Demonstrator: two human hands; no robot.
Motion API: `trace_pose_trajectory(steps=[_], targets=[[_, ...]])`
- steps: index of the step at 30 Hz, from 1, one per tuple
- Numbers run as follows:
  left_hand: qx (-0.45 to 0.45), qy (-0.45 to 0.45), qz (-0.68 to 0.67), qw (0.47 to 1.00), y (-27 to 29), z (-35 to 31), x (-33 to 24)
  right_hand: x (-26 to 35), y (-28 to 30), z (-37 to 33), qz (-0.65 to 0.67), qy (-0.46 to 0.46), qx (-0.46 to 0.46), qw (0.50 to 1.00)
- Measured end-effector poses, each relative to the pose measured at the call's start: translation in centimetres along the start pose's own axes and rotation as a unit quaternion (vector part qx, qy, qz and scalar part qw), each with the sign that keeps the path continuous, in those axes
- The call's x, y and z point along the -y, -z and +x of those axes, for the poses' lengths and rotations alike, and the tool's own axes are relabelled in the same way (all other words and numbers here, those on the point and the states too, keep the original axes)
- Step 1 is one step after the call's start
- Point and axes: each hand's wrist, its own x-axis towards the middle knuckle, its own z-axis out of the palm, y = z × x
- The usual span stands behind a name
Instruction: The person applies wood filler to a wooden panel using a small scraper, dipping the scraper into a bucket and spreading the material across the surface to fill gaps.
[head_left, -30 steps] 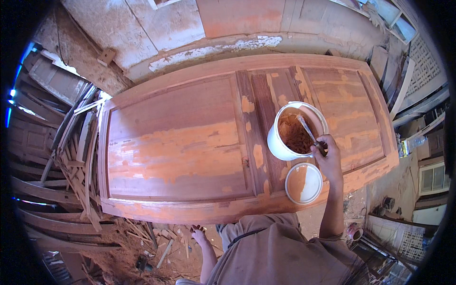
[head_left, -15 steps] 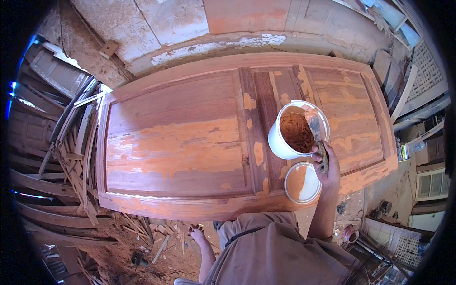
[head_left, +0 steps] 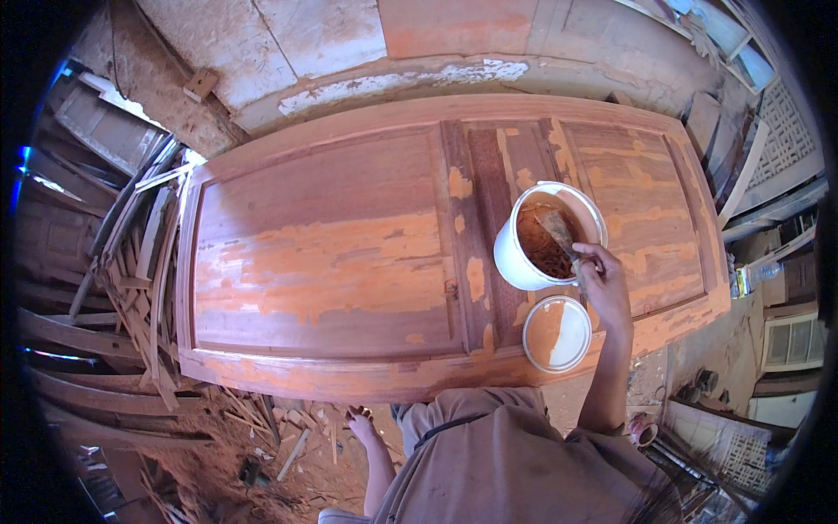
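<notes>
Plainly, a broad panelled wooden door (head_left: 323, 175) lies flat beneath the work, its reddish-brown face patched with orange filler (head_left: 349, 271), which spreads in a wide uneven band across the large left panel, in streaks over the right one, and in blotches along the rails between. On it, right of the middle, stands a white bucket (head_left: 515, 260) partly filled with brown-orange paste (head_left: 543, 249), and just beside it, toward the person, sits a round white lid (head_left: 573, 334) smeared orange on its left half. The right hand (head_left: 602, 278) pinches the handle of a putty knife (head_left: 556, 229), whose blade reaches down into the bucket, while the left hand (head_left: 360, 424) hangs off the near edge of the door, its fingers loosely spread. Beyond the far edge rises a worn wall (head_left: 458, 26) with a flaking white strip (head_left: 406, 85) along its base. To the left, timber offcuts (head_left: 144, 301) are heaped over a floor (head_left: 196, 472) strewn with reddish dust and chips; at the right stand a lattice panel (head_left: 786, 140) and, near it, what seems to be a clear plastic bottle (head_left: 768, 272), though the lens bends that side badly
</notes>
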Motion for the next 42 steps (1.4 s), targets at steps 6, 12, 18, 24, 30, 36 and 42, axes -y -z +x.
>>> trace_pose_trajectory(steps=[6, 12, 18, 24, 30, 36, 42], targets=[[-0.015, 0.02, 0.004, 1.0, 0.3, 0.1, 0.7, 0.8, 0.2, 2.3, -0.338, 0.116, 0.006, 0.934], [-0.015, 0.009, -0.021, 1.0, 0.6, 0.7, 1.4, -0.6, 0.6, 3.0, -0.403, 0.176, -0.051, 0.897], [-0.022, 0.024, 0.001, 0.999, 0.6, 0.8, 2.1, -1.6, 0.2, 0.2, -0.317, 0.193, -0.083, 0.925], [0.0, -0.004, -0.03, 1.0, -0.6, 0.7, 1.1, -2.7, 1.0, -0.4, -0.213, 0.17, -0.105, 0.956], [-0.005, -0.01, -0.028, 1.0, -0.4, 0.6, 0.7, -3.6, 2.0, 2.3, -0.298, 0.179, -0.101, 0.932], [-0.008, 0.017, -0.017, 1.0, 0.2, 0.7, 3.2, -3.7, 3.1, 3.3, -0.151, 0.199, -0.109, 0.962], [-0.025, 0.03, -0.02, 0.999, 1.0, 0.3, 4.5, -2.5, 2.8, 1.3, 0.101, -0.017, -0.036, 0.994]])
